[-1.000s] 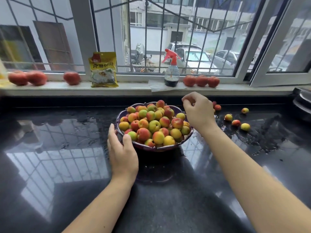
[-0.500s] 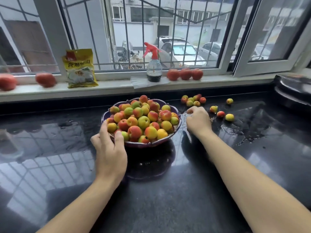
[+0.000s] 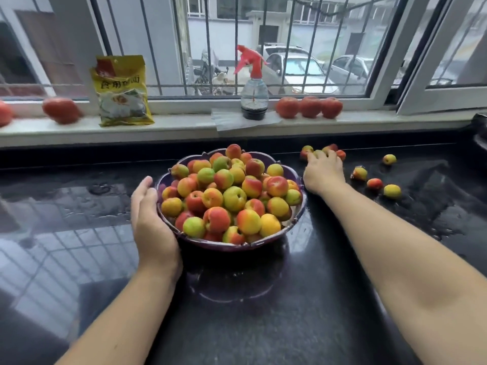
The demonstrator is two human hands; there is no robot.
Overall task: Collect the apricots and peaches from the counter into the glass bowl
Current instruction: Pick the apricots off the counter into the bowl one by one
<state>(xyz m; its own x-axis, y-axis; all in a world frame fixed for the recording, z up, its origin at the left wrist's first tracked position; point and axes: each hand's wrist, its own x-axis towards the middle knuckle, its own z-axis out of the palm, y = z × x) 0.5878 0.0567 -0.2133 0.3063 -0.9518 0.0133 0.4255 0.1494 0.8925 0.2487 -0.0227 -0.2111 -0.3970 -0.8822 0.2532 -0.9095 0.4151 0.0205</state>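
Here the glass bowl [image 3: 296, 219] sits mid-counter, heaped with apricots [image 3: 229, 196] in red, yellow and green. The left hand [image 3: 151, 222] cups the bowl's left wall, fingers laid fairly straight along the rim, thumb up by the edge. The right hand [image 3: 324, 172] reaches past the bowl's right side to a small cluster of loose fruit [image 3: 307, 151] by the back of the black counter [image 3: 237, 325] — its fingertips rest on the cluster, though whether they grip one I cannot tell. Four more apricots [image 3: 374, 183] lie scattered further right on a wet patch. On the windowsill [image 3: 184, 127] stand a yellow packet [image 3: 121, 93], a spray bottle [image 3: 254, 98] and several peaches [image 3: 309, 107] — three just right of the bottle, others at far left.
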